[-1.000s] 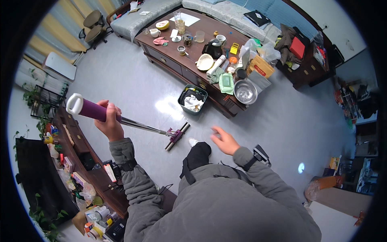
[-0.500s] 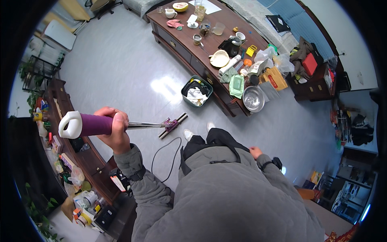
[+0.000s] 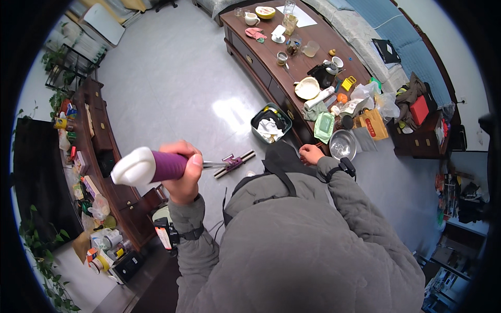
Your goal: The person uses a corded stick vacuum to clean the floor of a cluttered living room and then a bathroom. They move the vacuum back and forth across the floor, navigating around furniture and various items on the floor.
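Note:
My left hand (image 3: 181, 175) is closed round the purple grip of a long-handled floor mop (image 3: 169, 166), whose white end loop points up towards me. Its metal pole runs down to a mop head (image 3: 235, 164) on the floor, a purple joint with shiny metal bars. My right hand (image 3: 311, 155) hovers in front of my thigh, close to the basin at the table's end. Its fingers are loosely bent and apart, with nothing seen in them.
A dark green bin (image 3: 271, 122) with cloths stands beside the long wooden table (image 3: 261, 68). A metal basin (image 3: 343, 145) and green container (image 3: 323, 128) crowd the table's near end. To the left runs a low cabinet (image 3: 122, 201) topped with many items.
My left hand and the mop grip have shifted right in the view. My right hand has swung forward from beside my hip. The table and bin now appear further right.

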Demonstrator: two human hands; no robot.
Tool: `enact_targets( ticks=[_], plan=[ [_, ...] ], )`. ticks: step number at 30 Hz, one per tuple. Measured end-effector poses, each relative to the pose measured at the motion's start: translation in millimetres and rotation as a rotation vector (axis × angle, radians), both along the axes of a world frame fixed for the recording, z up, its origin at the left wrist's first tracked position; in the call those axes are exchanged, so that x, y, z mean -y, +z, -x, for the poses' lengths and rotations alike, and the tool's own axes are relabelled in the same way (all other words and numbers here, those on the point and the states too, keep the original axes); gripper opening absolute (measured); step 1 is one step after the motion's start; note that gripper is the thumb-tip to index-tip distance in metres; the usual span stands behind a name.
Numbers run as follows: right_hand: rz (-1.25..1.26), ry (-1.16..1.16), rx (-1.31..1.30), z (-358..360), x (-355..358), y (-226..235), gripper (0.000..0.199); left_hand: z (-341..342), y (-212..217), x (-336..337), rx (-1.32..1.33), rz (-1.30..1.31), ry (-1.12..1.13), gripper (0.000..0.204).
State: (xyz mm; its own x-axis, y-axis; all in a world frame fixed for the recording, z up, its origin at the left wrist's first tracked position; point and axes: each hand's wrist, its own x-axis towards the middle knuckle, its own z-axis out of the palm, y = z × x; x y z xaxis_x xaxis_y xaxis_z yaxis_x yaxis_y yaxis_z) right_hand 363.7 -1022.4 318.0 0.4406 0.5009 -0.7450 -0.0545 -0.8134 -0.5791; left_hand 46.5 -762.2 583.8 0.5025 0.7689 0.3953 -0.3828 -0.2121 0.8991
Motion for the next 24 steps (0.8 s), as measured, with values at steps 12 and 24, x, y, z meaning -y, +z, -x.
enact_targets(
  ticks=[12, 24],
  plan=[
    [-0.064, 0.039, 0.12, -26, 142, -94, 0.041, -55, 4, -55, 0.013, -0.034, 0.022, 0.023],
    [-0.042, 0.041, 0.117, -116, 42, -88, 0.026, -78, -12, -137, -0.037, 0.097, 0.473, 0.014]
  ],
)
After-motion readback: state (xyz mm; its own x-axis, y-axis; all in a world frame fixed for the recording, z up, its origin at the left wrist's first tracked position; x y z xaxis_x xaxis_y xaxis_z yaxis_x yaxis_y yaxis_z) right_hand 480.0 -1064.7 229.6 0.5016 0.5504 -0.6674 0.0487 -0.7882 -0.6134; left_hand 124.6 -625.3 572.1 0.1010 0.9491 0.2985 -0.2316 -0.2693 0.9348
